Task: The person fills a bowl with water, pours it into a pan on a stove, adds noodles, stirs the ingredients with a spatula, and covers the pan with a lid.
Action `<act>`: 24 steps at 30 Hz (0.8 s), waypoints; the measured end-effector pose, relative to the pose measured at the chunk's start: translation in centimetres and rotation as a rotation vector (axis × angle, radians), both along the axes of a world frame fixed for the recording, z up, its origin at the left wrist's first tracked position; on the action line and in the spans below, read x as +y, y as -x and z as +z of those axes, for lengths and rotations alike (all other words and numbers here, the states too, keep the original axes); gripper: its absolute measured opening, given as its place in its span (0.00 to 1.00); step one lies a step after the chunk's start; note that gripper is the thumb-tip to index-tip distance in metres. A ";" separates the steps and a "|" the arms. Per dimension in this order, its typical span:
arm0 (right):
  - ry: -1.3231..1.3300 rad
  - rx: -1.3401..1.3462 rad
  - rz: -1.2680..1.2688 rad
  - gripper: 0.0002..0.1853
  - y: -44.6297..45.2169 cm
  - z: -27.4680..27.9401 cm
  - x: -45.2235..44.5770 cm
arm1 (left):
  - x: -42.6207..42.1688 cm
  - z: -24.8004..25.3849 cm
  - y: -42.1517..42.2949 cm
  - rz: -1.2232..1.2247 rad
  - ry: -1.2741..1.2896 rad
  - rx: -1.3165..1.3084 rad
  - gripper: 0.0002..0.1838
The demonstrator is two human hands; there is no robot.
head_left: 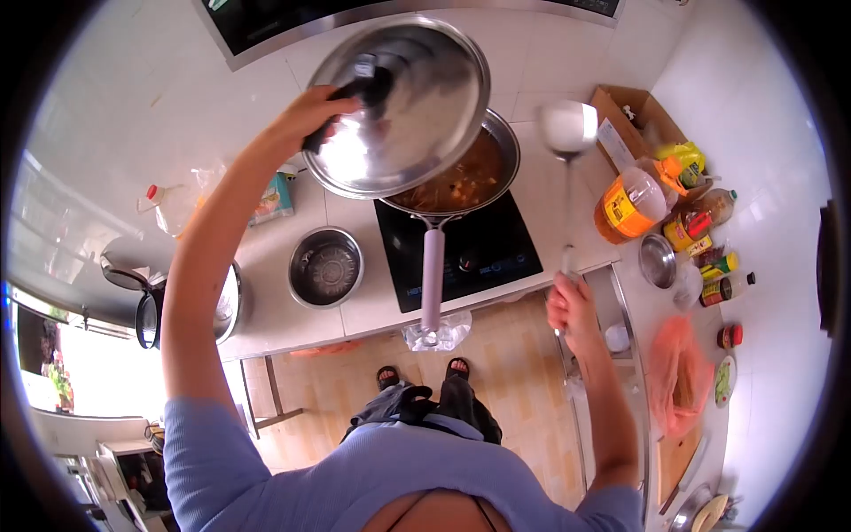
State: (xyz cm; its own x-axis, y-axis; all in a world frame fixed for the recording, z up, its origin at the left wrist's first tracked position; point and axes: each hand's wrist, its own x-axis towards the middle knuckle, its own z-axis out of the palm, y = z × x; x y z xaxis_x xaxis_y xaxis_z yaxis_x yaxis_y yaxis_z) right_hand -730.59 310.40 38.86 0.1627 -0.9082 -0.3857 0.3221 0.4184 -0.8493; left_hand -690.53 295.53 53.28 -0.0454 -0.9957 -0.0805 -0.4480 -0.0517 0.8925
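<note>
My left hand (312, 115) is closed around the black handle of a silver pan lid (425, 106). The lid is raised and tilted above a frying pan (507, 146), hiding its left part. Brown stew-like food in liquid (465, 177) shows in the uncovered part. The pan sits on a black induction cooker (505, 244), its pale purple handle (432, 284) pointing toward me. To the right of the pan, my right hand (573, 310) grips the handle end of a metal spatula (567, 133), its blade up and slightly blurred, apart from the pan.
A metal bowl (326, 266) stands left of the cooker. At the right are a large oil jug (628, 206), a cardboard box (643, 120), a small steel bowl (657, 261), sauce bottles (727, 288), an orange plastic bag (681, 372) and a cutting board (675, 457) with a knife.
</note>
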 end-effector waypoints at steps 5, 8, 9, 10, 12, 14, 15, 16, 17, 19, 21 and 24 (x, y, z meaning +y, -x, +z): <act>-0.123 0.007 -0.070 0.09 7.4 -1.8 3.1 | -6.0 -4.5 6.3 -0.044 -0.134 -0.150 0.10; -0.147 0.063 -0.046 0.08 9.4 -4.0 5.2 | -6.7 -6.1 7.8 -0.063 -0.206 -0.172 0.11; -0.139 0.065 -0.030 0.08 9.7 -4.6 5.6 | -6.9 -6.6 8.1 -0.059 -0.215 -0.182 0.11; -0.131 0.080 -0.049 0.07 9.8 -4.8 5.7 | -7.1 -7.0 8.5 -0.055 -0.224 -0.191 0.11; -0.113 0.110 -0.086 0.06 9.9 -4.6 5.9 | -7.4 -8.1 8.7 -0.050 -0.239 -0.199 0.11; -0.115 0.093 -0.098 0.05 10.2 -4.8 5.8 | -7.8 -8.9 8.9 -0.051 -0.247 -0.195 0.11; -0.114 0.086 -0.105 0.05 10.3 -4.8 5.8 | -8.0 -9.1 8.9 -0.055 -0.250 -0.204 0.11; -0.113 0.092 -0.103 0.05 10.4 -4.8 5.7 | -8.2 -9.4 8.9 -0.058 -0.254 -0.210 0.11; -0.111 0.100 -0.101 0.06 10.5 -4.7 5.6 | -8.4 -9.6 8.9 -0.062 -0.257 -0.215 0.10; -0.108 0.101 -0.096 0.06 10.6 -4.9 5.3 | -8.8 -9.8 8.8 -0.091 -0.263 -0.204 0.10; -0.107 0.092 -0.089 0.06 10.7 -5.2 5.2 | -8.9 -10.0 8.8 -0.098 -0.262 -0.188 0.10; -0.093 0.090 -0.079 0.07 10.5 -5.2 4.9 | -9.1 -10.0 9.1 -0.074 -0.249 -0.172 0.10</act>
